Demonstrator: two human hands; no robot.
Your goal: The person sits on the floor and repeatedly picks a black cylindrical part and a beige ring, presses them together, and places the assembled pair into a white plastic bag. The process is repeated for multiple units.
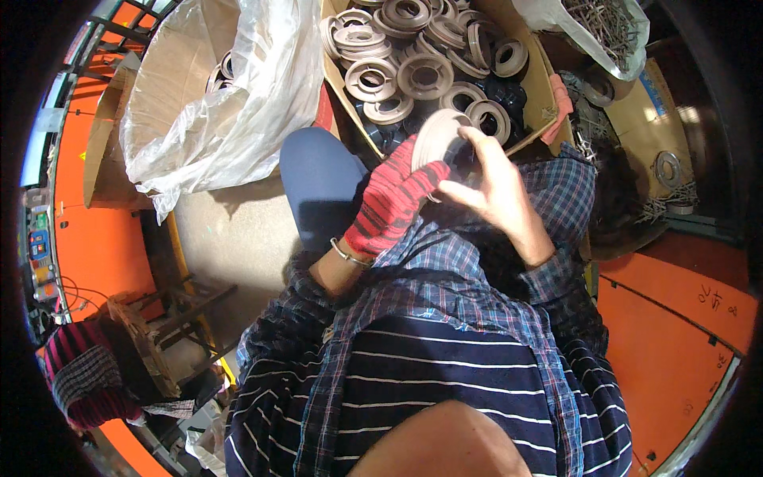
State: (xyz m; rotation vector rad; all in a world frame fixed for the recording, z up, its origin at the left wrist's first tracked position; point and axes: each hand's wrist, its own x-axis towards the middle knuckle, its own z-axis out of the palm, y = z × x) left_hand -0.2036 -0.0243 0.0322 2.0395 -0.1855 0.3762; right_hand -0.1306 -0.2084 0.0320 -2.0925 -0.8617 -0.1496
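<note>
My left hand, in a red and black striped glove, grips a beige flanged ring just over the near edge of a cardboard box. The ring is tilted, and its inside is dark and partly hidden. My right hand is bare; its thumb and fingers close on the ring's right side. Beyond my hands, the cardboard box holds many similar beige rings, some stacked, over dark round parts.
Left of my knee stands a carton lined with a clear plastic bag, with some rings inside. A bag of metal pins is at the upper right. Orange panels flank both sides. A striped cloth lies at lower left.
</note>
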